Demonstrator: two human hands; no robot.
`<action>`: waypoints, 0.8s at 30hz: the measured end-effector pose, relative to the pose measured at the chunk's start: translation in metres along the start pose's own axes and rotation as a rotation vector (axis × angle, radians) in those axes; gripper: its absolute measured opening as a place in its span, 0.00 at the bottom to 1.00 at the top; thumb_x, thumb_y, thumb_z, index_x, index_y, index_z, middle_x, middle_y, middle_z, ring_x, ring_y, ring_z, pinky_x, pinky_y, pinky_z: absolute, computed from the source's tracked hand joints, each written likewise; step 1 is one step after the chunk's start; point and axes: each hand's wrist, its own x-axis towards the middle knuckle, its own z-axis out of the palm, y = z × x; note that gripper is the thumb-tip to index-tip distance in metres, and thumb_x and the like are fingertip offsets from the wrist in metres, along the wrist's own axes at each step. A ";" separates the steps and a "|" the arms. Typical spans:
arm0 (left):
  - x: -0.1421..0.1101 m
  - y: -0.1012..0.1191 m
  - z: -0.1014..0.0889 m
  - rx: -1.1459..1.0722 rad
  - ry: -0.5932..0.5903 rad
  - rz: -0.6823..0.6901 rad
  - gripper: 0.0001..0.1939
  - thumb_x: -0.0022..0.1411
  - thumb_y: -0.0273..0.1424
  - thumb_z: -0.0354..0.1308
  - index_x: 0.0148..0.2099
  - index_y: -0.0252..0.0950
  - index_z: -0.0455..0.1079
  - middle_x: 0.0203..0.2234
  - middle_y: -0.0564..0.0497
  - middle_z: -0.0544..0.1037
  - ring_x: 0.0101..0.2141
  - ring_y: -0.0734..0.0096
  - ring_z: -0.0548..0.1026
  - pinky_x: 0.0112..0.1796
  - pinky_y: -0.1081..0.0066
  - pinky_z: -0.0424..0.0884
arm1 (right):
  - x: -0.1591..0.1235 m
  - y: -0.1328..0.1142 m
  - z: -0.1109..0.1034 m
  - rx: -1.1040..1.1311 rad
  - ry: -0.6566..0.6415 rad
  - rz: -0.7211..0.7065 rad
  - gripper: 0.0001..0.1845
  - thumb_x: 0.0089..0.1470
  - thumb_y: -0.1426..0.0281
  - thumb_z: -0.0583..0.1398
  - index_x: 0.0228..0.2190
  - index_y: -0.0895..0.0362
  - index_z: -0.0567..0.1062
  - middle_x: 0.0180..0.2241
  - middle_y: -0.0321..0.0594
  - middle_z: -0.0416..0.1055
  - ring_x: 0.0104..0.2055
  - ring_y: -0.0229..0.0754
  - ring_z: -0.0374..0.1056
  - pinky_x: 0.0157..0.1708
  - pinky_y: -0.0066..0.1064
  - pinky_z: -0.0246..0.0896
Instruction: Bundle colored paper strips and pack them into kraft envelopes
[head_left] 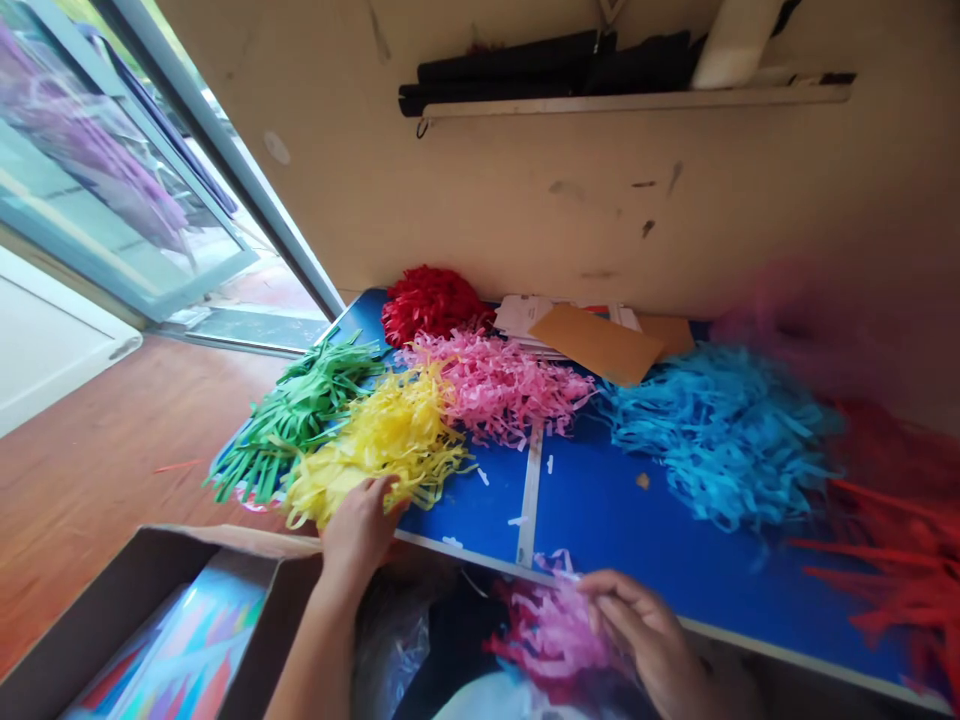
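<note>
My left hand (361,525) is at the near edge of a pile of yellow paper strips (397,425), its curled fingers pinching some of them; the fingertips are partly hidden. Above my lap, my right hand (637,630) pinches a small bunch of pink paper strips (559,635). Red and light blue bits show under that bunch, blurred. Left of the yellow pile lie green strips (300,410). Pink strips (499,385) and dark red strips (435,300) sit behind it.
A blue table (585,510) carries blue strips (727,430) and red strips (907,560) to the right. Envelopes (600,340) lie by the wall. An open cardboard box (292,580) with colourful packets stands front left. A shelf (637,102) hangs above; a glass door (127,170) is left.
</note>
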 end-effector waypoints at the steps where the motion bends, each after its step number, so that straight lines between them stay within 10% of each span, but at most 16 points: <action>1: -0.009 0.006 0.006 -0.045 0.044 0.035 0.07 0.60 0.33 0.57 0.35 0.41 0.76 0.29 0.49 0.80 0.29 0.64 0.77 0.28 0.70 0.66 | 0.001 -0.001 0.001 -0.024 -0.016 -0.025 0.21 0.51 0.50 0.64 0.33 0.56 0.81 0.22 0.39 0.70 0.24 0.39 0.62 0.26 0.29 0.56; 13: -0.065 0.118 0.055 -0.563 0.092 0.498 0.06 0.65 0.28 0.54 0.39 0.39 0.73 0.32 0.50 0.80 0.36 0.68 0.78 0.41 0.68 0.74 | 0.063 -0.007 0.045 -0.175 0.001 -0.122 0.25 0.52 0.51 0.63 0.40 0.60 0.80 0.38 0.47 0.79 0.42 0.51 0.73 0.45 0.38 0.66; 19: -0.027 0.090 0.054 -0.445 0.022 0.415 0.16 0.68 0.29 0.50 0.56 0.36 0.69 0.47 0.41 0.78 0.47 0.61 0.77 0.43 0.65 0.76 | 0.075 -0.011 0.031 -0.430 0.141 -0.175 0.18 0.54 0.57 0.59 0.26 0.58 0.79 0.28 0.43 0.79 0.33 0.47 0.74 0.36 0.34 0.66; 24: 0.023 0.063 0.053 -0.239 -0.006 0.373 0.16 0.66 0.37 0.53 0.52 0.39 0.74 0.52 0.41 0.76 0.49 0.52 0.76 0.47 0.54 0.75 | 0.070 -0.017 0.036 -0.631 0.244 -0.322 0.12 0.56 0.63 0.58 0.32 0.56 0.78 0.32 0.42 0.79 0.37 0.47 0.75 0.39 0.33 0.66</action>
